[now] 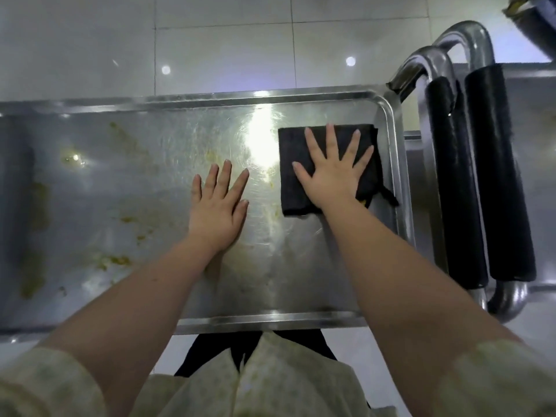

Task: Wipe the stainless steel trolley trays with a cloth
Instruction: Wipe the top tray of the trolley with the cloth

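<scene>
The stainless steel trolley tray (285,278) stretches across the head view, streaked with yellow-green smears (117,260) on its left half. A folded black cloth (296,149) lies flat near the tray's far right corner. My right hand (334,173) presses down on the cloth with fingers spread straight. My left hand (218,209) rests flat on the bare steel just left of the cloth, fingers straight, holding nothing.
Two black-padded trolley handles (496,176) on curved steel tubes stand right of the tray's raised rim (397,164). A second steel surface (538,164) lies beyond them. Pale tiled floor (222,46) lies past the tray's far edge.
</scene>
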### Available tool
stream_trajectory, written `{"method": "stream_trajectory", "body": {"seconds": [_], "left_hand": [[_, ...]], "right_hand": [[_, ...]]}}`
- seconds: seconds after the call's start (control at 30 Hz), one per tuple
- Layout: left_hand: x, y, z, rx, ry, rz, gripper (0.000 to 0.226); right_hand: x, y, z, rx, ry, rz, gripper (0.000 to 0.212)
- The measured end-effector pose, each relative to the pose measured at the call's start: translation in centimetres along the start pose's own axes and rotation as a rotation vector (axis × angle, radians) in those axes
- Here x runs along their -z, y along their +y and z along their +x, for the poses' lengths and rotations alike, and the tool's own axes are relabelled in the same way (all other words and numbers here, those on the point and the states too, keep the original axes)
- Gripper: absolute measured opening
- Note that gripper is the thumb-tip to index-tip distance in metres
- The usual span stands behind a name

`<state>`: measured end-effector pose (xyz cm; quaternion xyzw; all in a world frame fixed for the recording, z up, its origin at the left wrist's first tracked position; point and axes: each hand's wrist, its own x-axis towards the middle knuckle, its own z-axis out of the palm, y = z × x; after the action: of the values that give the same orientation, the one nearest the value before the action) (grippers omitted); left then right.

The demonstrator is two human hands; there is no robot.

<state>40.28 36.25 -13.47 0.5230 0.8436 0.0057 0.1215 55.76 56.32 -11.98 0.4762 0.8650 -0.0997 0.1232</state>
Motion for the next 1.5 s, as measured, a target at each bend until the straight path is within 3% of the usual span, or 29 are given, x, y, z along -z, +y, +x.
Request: {"method": "stream_trajectory", "body": {"seconds": [0.07, 0.27, 0.37, 0.6, 0.7, 0.93, 1.1, 1.3, 1.5], "left_hand": [[0.0, 0.1, 0.0, 0.001, 0.000, 0.003, 0.057], [0.5, 0.2, 0.0, 0.026, -0.033, 0.003, 0.057], [0.6, 0.2, 0.0, 0.026, -0.037, -0.009, 0.057], [0.6, 0.2, -0.1, 0.010, 0.001, -0.027, 0.056], [0.6, 0.1, -0.1, 0.009, 0.007, -0.011, 0.055], [0.9, 0.4, -0.1, 0.028, -0.016, -0.007, 0.056], [0.9, 0.4, -0.1, 0.043, -0.018, -0.017, 0.054], [1.1, 0.5, -0.2, 0.039, -0.002, -0.043, 0.056], [0.7, 0.0, -0.1, 0.029, -0.019, -0.005, 0.057]], "right_hand": [[-0.5, -0.4, -1.9, 0.033, 0.014, 0.004, 0.073], [-5.0, -1.0, -17.0, 0.409, 0.044, 0.048, 0.076], [-5.2, -0.6, -17.7, 0.498, 0.032, 0.010, 0.073], [-0.3, -3.7, 0.7, 0.084, 0.039, 0.015, 0.070], [0.5, -4.9, 3.0, 0.030, 0.012, 0.016, 0.071], [-3.6, -1.3, -12.3, 0.281, 0.058, 0.046, 0.071], [-6.5, 0.5, -22.0, 0.383, -0.044, 0.001, 0.070], [-2.3, -3.6, -8.5, 0.217, 0.028, 0.022, 0.067], [1.8, -8.9, 6.5, 0.048, -0.066, 0.071, 0.070]]}}
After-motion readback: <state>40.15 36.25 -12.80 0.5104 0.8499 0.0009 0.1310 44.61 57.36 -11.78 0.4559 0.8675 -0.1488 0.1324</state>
